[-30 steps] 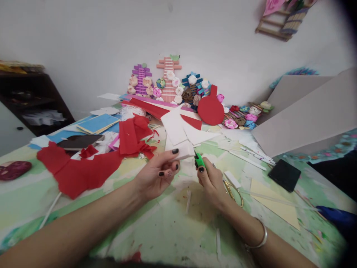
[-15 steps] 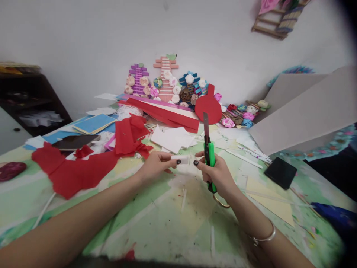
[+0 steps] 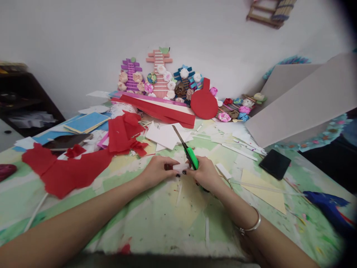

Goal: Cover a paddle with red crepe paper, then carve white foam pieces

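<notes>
My left hand [image 3: 157,172] pinches one end of a small white strip [image 3: 180,167], which looks like paper or foam. The other end touches the fingertips of my right hand [image 3: 205,174]. My right hand is also closed round a green and black box cutter [image 3: 192,157]. Its blade is out and slants up to the left, away from the white piece. Several white sheets [image 3: 163,137] lie just beyond the blade. Close to my right wrist is a flat white piece [image 3: 223,171] on the table.
Red crumpled paper [image 3: 75,173] spreads at left, near blue booklets [image 3: 87,123]. A red round-bodied cutout [image 3: 204,104] leans at the back by decorated crafts [image 3: 160,74]. To the right are a black square [image 3: 275,164], yellow paper [image 3: 260,191], a blue glue gun [image 3: 326,203] and grey boards [image 3: 295,104].
The box cutter has tipped from upright to leaning left. My hands have drawn closer together and slightly lower around the white strip. A flat white piece now shows by my right wrist.
</notes>
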`<state>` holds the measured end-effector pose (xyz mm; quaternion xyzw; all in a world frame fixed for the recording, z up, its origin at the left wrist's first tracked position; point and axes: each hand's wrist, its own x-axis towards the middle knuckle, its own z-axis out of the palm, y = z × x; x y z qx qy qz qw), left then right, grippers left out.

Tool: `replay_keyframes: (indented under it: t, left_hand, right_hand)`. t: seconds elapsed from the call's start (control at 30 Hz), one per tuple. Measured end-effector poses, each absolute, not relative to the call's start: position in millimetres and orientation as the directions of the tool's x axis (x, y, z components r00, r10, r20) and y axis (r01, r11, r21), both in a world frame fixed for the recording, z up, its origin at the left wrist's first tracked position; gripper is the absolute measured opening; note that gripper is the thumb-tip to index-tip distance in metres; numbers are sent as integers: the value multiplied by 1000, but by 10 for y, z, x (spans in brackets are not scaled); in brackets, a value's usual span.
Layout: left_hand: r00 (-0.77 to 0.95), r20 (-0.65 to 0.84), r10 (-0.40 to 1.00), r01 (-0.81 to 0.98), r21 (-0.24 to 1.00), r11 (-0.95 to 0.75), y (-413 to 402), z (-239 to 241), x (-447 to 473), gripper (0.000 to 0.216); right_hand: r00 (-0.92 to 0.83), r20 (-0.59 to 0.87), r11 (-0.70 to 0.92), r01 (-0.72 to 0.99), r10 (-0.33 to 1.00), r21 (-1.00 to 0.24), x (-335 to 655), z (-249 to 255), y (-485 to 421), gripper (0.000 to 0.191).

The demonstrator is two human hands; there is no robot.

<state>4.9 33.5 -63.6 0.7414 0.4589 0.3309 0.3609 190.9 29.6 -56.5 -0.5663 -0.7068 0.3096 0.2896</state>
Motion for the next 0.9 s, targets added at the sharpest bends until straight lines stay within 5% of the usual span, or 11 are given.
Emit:
replay_keyframes:
  t: [0.27,0.57,0.9]
  left_hand:
    - [417,285,863,506,716,-481,393,-722,54,24]
    - [368,180,912,536,761,-366,442,-761,55,29]
    - [340,204,918,544,754,-368,455,-776,53,26]
  right_hand:
    - [-166,19,133,708,986,-693,1909,-520,316,18]
    - [-124,-4,100,821,992,-561,1874,-517,329,16]
    - [-132,-32,81,761,991,-644,1902,-589,374,20]
